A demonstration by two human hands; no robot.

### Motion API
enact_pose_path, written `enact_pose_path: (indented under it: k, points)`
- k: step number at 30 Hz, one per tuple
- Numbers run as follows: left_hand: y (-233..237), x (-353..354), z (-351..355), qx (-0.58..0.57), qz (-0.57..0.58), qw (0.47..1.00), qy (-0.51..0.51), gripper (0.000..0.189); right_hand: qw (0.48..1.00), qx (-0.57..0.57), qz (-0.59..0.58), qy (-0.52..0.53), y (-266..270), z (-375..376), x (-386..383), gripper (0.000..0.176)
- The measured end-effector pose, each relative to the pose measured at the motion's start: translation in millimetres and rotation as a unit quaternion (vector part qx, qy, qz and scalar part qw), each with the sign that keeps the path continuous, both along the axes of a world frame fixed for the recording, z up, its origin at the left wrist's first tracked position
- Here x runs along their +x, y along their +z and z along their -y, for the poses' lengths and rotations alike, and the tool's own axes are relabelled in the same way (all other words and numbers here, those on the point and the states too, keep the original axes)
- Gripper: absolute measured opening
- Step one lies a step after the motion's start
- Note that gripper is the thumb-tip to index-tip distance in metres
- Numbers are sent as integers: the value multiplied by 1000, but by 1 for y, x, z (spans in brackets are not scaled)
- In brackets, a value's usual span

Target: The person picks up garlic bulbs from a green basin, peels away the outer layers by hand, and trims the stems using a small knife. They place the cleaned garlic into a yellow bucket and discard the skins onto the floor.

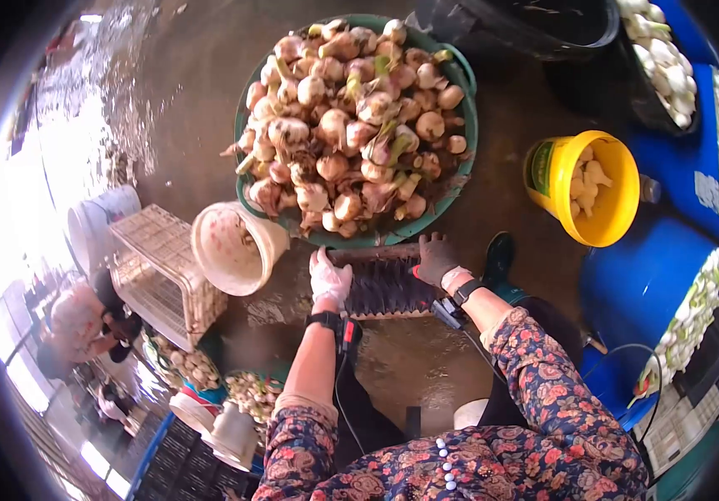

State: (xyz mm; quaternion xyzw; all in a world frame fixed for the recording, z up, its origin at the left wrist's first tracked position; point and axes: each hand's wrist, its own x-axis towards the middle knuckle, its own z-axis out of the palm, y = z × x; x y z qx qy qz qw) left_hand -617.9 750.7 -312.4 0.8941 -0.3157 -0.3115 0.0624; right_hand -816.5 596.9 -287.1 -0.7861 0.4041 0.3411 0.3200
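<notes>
I have both arms stretched forward, floral sleeves point(543, 392) pushed up the forearms. My left hand point(330, 280), white-gloved, lies palm down, fingers together. My right hand point(436, 259), dark-gloved, curls its fingers downward. Each wrist wears a band point(323, 318).

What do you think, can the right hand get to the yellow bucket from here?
Probably yes. The right hand rests on the dark ridged board, and only bare floor shows between it and the yellow bucket, whose open mouth faces up.

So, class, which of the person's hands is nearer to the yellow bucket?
Right. The right hand rests on the dark crate, at the end nearest the yellow bucket; the left hand is at its opposite end, farther away.
</notes>
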Motion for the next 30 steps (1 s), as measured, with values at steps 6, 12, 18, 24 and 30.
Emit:
enact_pose_path:
  k: [6,12,18,24,30]
  points:
    - [13,-12,-9,8,-70,998,7,86,997,-6,-21,71,-29,-12,-9,56]
    - [-7,-59,-83,360,-294,884,-51,90,974,168,-132,70,-29,-86,-77,51]
    - [10,-66,8,-89,-117,988,-45,58,957,233,-68,159,-44,-63,-90,36]
    - [-36,-86,118,-239,-17,971,1,40,899,119,84,413,-3,50,-21,31]
    - [-33,-84,118,-258,-133,955,64,27,984,68,151,-64,20,95,-22,52]
